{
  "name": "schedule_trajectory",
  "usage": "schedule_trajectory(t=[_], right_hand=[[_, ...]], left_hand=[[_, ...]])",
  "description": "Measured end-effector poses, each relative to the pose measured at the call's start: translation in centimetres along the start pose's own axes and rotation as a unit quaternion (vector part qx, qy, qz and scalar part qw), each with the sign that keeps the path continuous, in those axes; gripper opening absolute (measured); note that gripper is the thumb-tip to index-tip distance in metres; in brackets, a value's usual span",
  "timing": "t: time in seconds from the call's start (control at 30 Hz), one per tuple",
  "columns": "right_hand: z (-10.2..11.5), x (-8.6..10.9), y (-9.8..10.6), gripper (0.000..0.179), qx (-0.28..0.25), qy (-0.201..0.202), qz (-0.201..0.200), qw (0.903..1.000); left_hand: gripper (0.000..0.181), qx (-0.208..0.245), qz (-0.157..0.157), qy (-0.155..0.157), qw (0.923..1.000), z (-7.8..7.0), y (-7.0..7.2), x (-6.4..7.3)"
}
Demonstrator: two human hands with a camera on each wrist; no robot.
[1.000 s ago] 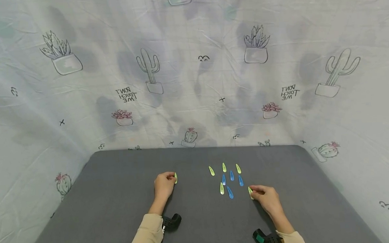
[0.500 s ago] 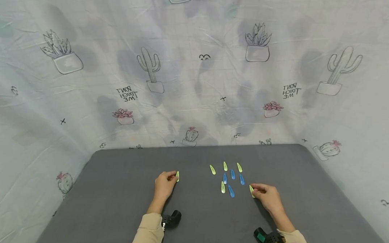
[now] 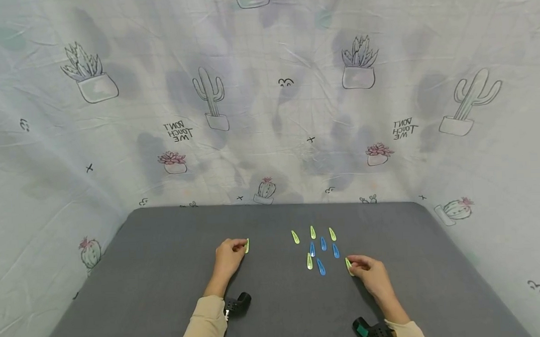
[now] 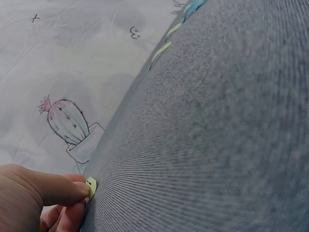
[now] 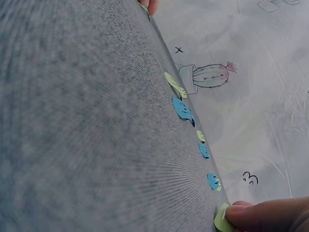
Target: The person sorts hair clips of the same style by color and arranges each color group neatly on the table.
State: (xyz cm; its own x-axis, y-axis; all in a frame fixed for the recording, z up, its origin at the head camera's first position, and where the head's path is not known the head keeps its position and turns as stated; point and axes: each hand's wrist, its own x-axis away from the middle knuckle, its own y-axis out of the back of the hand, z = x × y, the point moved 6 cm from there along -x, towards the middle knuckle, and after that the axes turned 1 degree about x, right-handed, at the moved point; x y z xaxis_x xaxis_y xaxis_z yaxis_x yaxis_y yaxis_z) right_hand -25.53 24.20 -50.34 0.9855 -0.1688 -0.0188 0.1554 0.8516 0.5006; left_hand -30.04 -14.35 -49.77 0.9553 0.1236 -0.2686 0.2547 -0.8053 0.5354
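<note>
My left hand [image 3: 228, 258] pinches a yellow-green snap hair clip [image 3: 247, 246] between thumb and fingers, left of the group of clips. Its tip pokes out past the thumb in the left wrist view [image 4: 91, 187]. On the right, my right hand [image 3: 370, 274] pinches another yellow-green hair clip [image 3: 348, 266], whose rounded end shows in the right wrist view. Between the hands several loose clips lie on the grey cloth, yellow-green ones [image 3: 309, 261] and blue ones [image 3: 321, 267]. My fingers partly cover both pinched clips.
The grey table [image 3: 276, 309] reaches back to a pale curtain [image 3: 267, 113] printed with potted cacti, which also hangs at both sides. A black wrist camera [image 3: 238, 304] sits on the left wrist, another [image 3: 368, 330] on the right.
The head view has shifted slightly. Both hands keep their pinch on their clips, and the loose clips lie in the same arrangement.
</note>
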Motion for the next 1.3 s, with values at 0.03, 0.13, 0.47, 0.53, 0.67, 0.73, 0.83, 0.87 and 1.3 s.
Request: schedule_trajectory(t=[0.03,0.13,0.47,0.53,0.67,0.73,0.83,0.87,1.3], right_hand=[[-0.1,0.0,-0.1,0.026,-0.001,0.000,0.001,1.0000],[-0.1,0.0,-0.1,0.026,-0.004,0.001,0.001,1.0000],[0.2,0.1,-0.1,0.031,-0.069,-0.031,0.012,0.9970],[0.3,0.1,-0.3,0.033,-0.093,-0.042,0.019,0.9946],[0.6,0.2,-0.6,0.037,-0.130,-0.060,0.028,0.9893],[0.7,0.3,-0.7,0.037,-0.140,-0.064,0.031,0.9876],[1.0,0.4,-1.0,0.037,-0.146,-0.064,0.036,0.9866],[1.2,0.3,-1.1,0.037,-0.147,-0.063,0.038,0.9863],[4.0,-0.6,-3.7,0.035,-0.181,-0.037,0.076,0.9798]], left_hand=[[0.016,-0.001,0.001,0.001,1.0000,0.0,0.0,0.0],[0.016,-0.001,-0.001,-0.001,1.0000,0.0,-0.1,0.0],[0.015,-0.004,-0.009,-0.007,0.9999,-0.2,0.0,0.2],[0.015,-0.004,-0.008,-0.003,1.0000,-0.2,0.0,0.2],[0.015,-0.008,-0.009,-0.006,0.9999,-0.2,-0.1,0.3],[0.015,-0.010,-0.011,-0.007,0.9999,-0.2,-0.1,0.3],[0.014,-0.012,-0.014,-0.015,0.9997,-0.4,-0.2,0.3],[0.014,-0.014,-0.014,-0.017,0.9997,-0.4,-0.2,0.3],[0.015,0.001,-0.002,0.001,1.0000,-0.2,-0.1,0.2]])
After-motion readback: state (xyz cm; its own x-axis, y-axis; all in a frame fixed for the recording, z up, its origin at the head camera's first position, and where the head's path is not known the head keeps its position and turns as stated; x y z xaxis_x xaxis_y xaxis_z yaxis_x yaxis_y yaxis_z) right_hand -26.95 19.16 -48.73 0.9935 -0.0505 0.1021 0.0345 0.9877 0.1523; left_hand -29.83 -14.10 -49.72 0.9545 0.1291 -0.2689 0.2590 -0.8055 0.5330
